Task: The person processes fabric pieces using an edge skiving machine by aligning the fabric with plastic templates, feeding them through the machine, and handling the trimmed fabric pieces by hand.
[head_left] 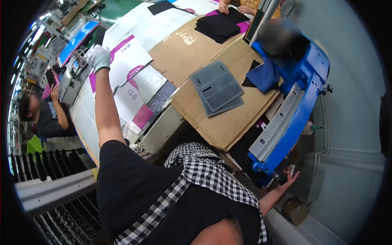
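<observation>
My left hand [98, 58], in a white glove, reaches far out over the left end of the table. Its fingers look curled at the lower edge of a flat black piece [99, 35]; the fingertips are hidden. Low on the right, my right hand [290, 178] is beside the lower end of a blue machine [290, 130], close to a dark knob [280, 178]. White coverings show on some of its fingers, which are stretched out. Two grey translucent plates with slots [218, 83] lie overlapped on the cardboard [185, 98] before me.
A blue piece [263, 76] over black material lies beside the machine. Another person's hands [234, 9] touch a stack of black sheets [218, 25] at the far side. At left, a person [53, 110] holds a dark piece. White-and-magenta printed boards [128, 61] cover the table's left part.
</observation>
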A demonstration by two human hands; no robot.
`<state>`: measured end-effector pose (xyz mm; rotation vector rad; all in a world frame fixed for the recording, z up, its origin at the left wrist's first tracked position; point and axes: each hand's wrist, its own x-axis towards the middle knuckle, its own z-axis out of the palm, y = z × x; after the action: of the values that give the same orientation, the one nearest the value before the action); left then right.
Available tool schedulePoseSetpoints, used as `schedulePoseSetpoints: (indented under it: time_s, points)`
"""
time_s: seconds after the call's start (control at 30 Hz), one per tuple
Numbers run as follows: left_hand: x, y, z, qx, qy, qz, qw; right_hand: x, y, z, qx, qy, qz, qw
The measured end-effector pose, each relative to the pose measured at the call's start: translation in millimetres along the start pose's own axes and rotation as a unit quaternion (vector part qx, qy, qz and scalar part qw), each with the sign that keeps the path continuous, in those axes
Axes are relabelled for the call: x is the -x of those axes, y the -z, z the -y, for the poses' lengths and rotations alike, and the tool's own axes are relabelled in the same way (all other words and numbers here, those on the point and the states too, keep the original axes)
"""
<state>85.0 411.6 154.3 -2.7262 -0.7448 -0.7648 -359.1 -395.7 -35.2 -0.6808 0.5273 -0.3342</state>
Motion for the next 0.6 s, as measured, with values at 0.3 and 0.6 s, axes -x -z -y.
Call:
schedulePoseSetpoints:
  time_s: [0.3,0.6]
  points:
    - [139.1,-174.4,-196.3,0.336,-0.226,0.326,0.854,76.3,-62.7,-14.0,0.027,0.137,-0.309,0.941]
    - [171.4,-105.3,-222.9,0.460,-0.063,0.571,0.677,122.4,-15.7,10.4,-0.047,0.156,-0.187,0.969]
